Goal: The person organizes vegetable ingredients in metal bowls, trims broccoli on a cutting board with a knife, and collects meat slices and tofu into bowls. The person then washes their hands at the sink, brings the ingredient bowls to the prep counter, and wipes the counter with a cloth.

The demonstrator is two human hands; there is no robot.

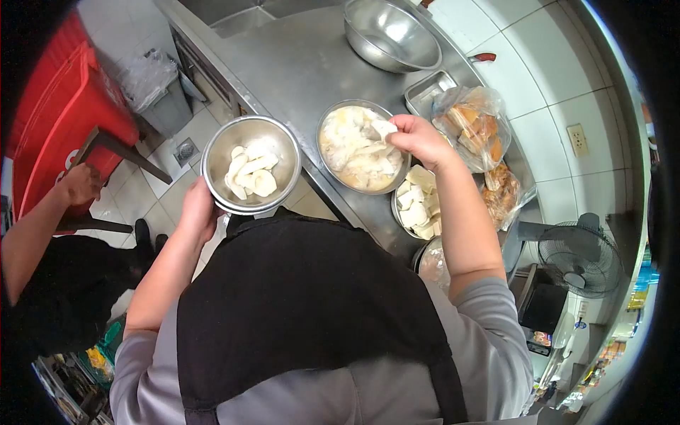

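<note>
My left hand (201, 210) grips the side of a steel mixing bowl (214, 152), held in front of the counter's edge. Several pale, oval slices (255, 173) lie inside it; what food they are I cannot tell. The fingers of my right hand (423, 144) pinch a white, wet-looking piece (384, 129) over a second metal bowl (405, 173). That bowl holds a creamy, lumpy white mixture (354, 145). Beside it, partly under my right forearm, a third bowl contains more pale cut slices (419, 205).
A large steel bowl (389, 35) and a metal tray (428, 92) stand farther back on the steel counter (283, 64). Bagged bread-like pieces (474, 127) sit by the tiled wall. At left, another person's hand (81, 183) is near a red bin (85, 113). A fan (577, 258) is at right.
</note>
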